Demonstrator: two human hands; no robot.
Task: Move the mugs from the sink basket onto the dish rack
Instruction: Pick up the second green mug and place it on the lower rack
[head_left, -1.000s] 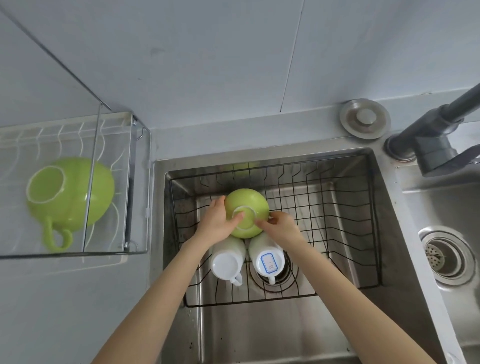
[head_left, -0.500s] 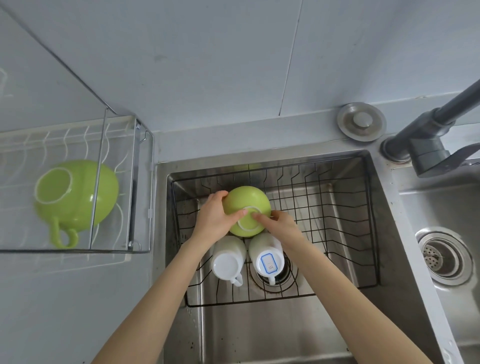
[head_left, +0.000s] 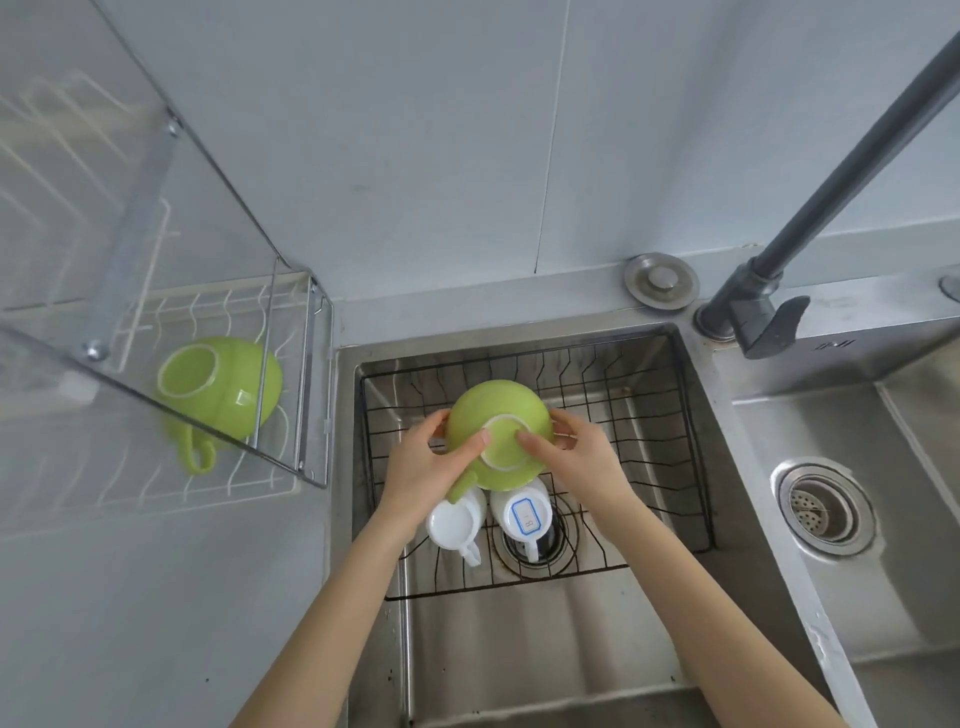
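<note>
A round green mug (head_left: 493, 415), upside down with its base ring toward me, is held between my left hand (head_left: 421, 467) and my right hand (head_left: 576, 457) above the black wire sink basket (head_left: 649, 415). Its handle points down-left by my left palm. Under it in the basket lie two white mugs: a plain one (head_left: 454, 525) and one with a blue label on its base (head_left: 524, 517). Another green mug (head_left: 223, 384) rests upside down on the white wire dish rack (head_left: 156, 483) at the left, handle toward me.
The rack has a metal frame and post (head_left: 311, 384) on its right side beside the sink edge. A dark faucet (head_left: 779, 270) rises at the back right. A second basin with a drain (head_left: 823, 506) lies to the right. A round metal cap (head_left: 661, 280) sits behind the sink.
Both hands have lifted the green mug up out of the basket toward me, and its handle now shows at the lower left. The white mugs have stayed put.
</note>
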